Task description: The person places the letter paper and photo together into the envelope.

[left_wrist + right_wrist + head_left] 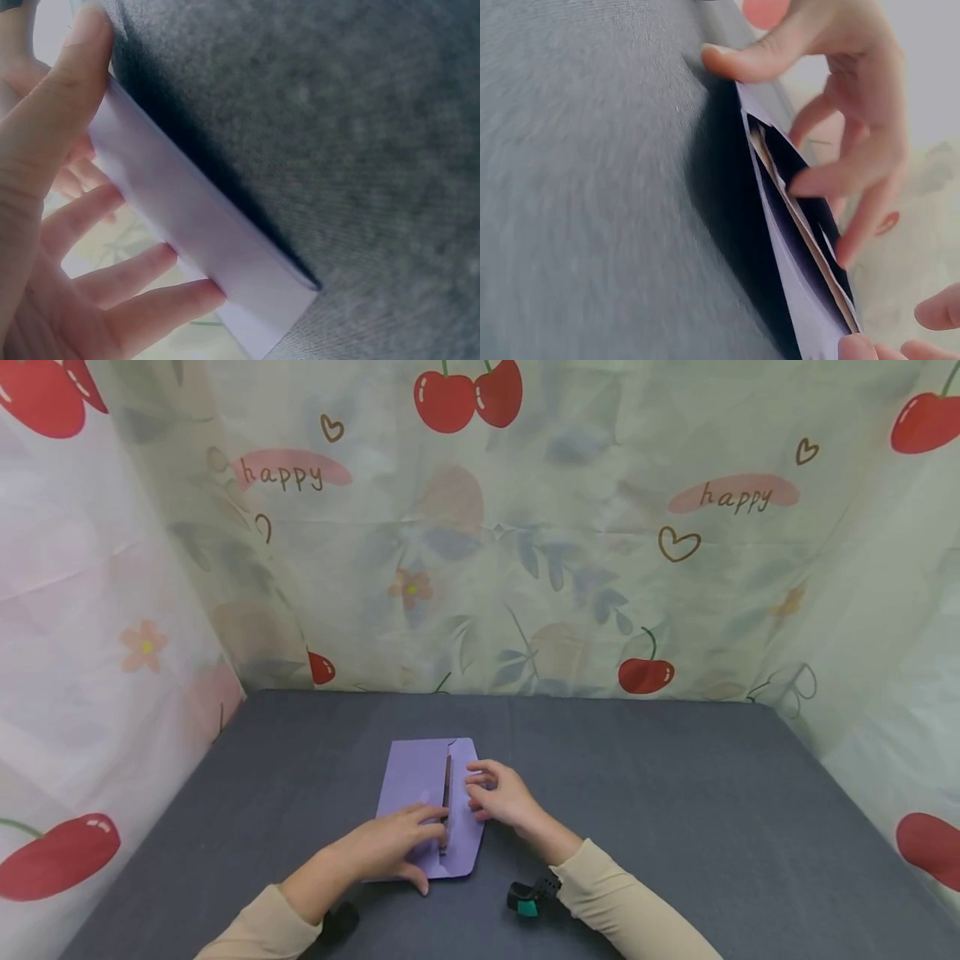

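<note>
A purple envelope (408, 768) lies on the table with its flap (467, 835) unfolded to the right. Along the slit-like mouth shows a thin brownish edge (808, 232) of something inside, its kind hidden. My left hand (390, 839) rests over the lower part of the envelope, fingers spread and fingertips at the mouth. Its thumb reaches past the near edge. In the right wrist view, two of those fingertips stand right at the mouth. My right hand (502, 793) is at the flap's outer edge, fingers loosely bent, with a gap between fingertips and thumb.
Dark grey cloth covers the table (637, 793). A black piece with a teal part (527, 906) sits below the right wrist, and another black piece (341, 922) below the left. Patterned curtains (562, 568) stand at the back and both sides.
</note>
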